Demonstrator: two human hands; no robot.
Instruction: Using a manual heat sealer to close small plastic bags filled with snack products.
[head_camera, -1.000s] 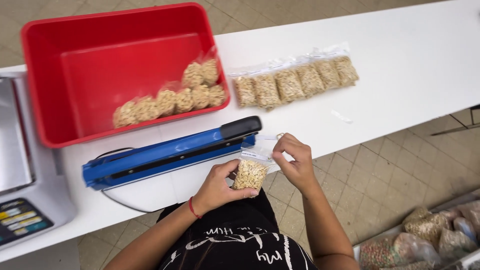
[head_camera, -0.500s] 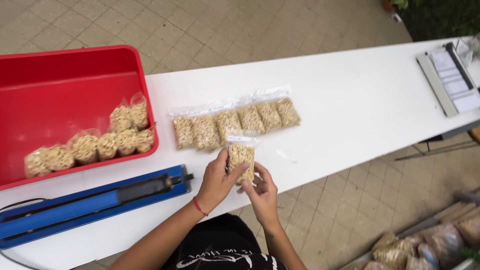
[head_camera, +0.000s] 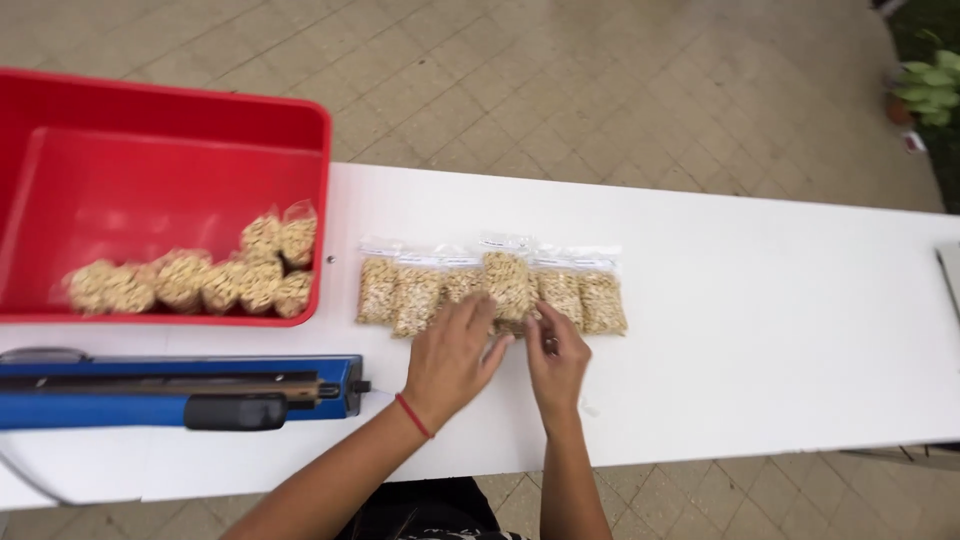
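- The left hand (head_camera: 452, 357) and the right hand (head_camera: 556, 362) meet at the near end of one clear bag of nuts (head_camera: 507, 283), which lies in the middle of a row of bags (head_camera: 420, 292) on the white table (head_camera: 760, 330).
- Left fingers are spread and rest over the bag's lower edge; right fingers are curled together at its lower right corner. Whether either hand truly pinches the bag, I cannot tell.
- The bag sits slightly further from the person than its neighbours in the row and overlaps them.
- Left of the row stands a red tub (head_camera: 310, 190) with more filled bags; near-left of the row lies a blue sealer (head_camera: 180, 395).
- Risk: a nudge from the spread fingers could shove neighbouring bags out of line.
- Risk: pressing hard on the bag might strain its seal and spill nuts.
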